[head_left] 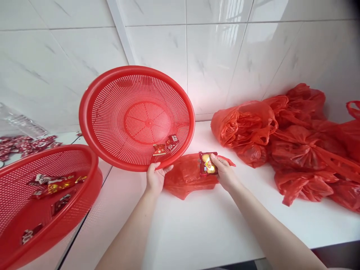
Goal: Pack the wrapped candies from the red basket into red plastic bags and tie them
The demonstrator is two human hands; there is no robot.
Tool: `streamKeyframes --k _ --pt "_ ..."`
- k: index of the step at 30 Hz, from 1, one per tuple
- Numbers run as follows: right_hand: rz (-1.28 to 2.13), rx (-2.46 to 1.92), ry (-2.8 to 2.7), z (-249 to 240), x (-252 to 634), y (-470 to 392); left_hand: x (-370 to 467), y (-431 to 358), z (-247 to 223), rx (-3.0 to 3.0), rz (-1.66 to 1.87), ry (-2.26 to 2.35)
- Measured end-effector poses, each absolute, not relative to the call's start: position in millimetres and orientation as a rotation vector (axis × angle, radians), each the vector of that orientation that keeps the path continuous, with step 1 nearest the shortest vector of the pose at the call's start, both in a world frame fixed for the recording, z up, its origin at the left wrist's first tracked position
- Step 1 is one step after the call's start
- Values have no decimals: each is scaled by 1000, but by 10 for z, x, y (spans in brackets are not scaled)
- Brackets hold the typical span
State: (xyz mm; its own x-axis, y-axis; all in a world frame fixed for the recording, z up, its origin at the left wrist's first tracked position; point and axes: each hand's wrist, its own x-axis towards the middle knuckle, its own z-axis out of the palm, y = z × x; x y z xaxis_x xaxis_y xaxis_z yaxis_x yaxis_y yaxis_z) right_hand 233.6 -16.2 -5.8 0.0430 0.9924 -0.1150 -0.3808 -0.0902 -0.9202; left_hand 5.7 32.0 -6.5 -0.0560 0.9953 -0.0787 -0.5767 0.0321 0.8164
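Two packets (165,145) lie inside the basket (149,165) your left hand (155,179) grips by its rim. Your right hand (223,170) pinches a snack pack (207,164)

Glossy white marble-look wall tiles (157,48) are rising behind the white tabletop (180,232), grey veins streaking across them; barred window light is bouncing off the upper right, and a dark seam (84,221) is splitting the tabletop at left.

Bare white tabletop (185,232) lies open in front; red bags (303,150) block the right
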Motion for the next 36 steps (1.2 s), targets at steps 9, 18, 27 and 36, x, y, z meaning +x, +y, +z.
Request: streamKeyframes --k 9,18,27,36 --pt "1444 -1134 -1118 -104 2243 -213 114 277 -90 697 1382 790" --pt "301 -1647 -1649 -228 2302 -202 118 273 -98 700 1344 765" --pt "-122 -1292 -1890 -38 2234 -309 383 26 -105 730 1082 798" --pt "67 -1437 -2190 -38 2304 -307 473 -77 -196 633 909 803"
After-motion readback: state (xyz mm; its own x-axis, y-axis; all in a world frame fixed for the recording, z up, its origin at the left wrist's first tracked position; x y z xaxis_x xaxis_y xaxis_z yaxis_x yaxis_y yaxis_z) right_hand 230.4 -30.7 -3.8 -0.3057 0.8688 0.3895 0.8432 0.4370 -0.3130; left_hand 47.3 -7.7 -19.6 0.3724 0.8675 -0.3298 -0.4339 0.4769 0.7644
